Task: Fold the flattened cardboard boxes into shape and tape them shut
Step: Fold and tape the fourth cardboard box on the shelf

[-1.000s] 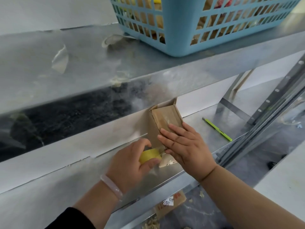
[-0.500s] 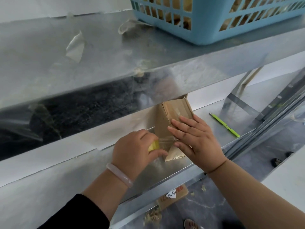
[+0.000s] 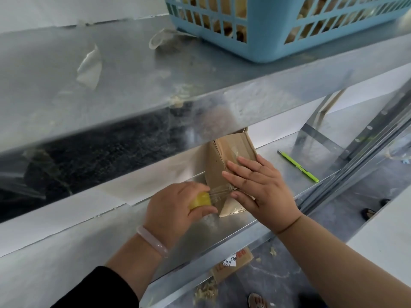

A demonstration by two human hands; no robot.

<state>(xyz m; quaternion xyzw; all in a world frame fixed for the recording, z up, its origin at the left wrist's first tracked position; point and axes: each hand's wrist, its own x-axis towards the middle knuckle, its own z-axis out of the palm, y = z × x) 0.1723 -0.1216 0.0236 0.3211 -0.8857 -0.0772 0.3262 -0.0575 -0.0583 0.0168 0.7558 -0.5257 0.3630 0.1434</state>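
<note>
Nearest me, the left hand (image 3: pixel 175 210) is closed around a yellow tape roll (image 3: pixel 200 200), a clear strip stretched taut from it to the cardboard box (image 3: pixel 231 156). Just right of it, the right hand (image 3: pixel 260 187) lies flat and open, fingers spread on the box, gripping nothing. I'd say keep that strip tight and press it down along the seam. The box stands on the lower metal shelf (image 3: pixel 273 143), beyond both hands.

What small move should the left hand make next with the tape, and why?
Probably draw the yellow tape roll further left around the cardboard box: the left hand holds clear tape stretched taut to the box's edge, while the right hand lies flat on the box, steadying it.
</note>
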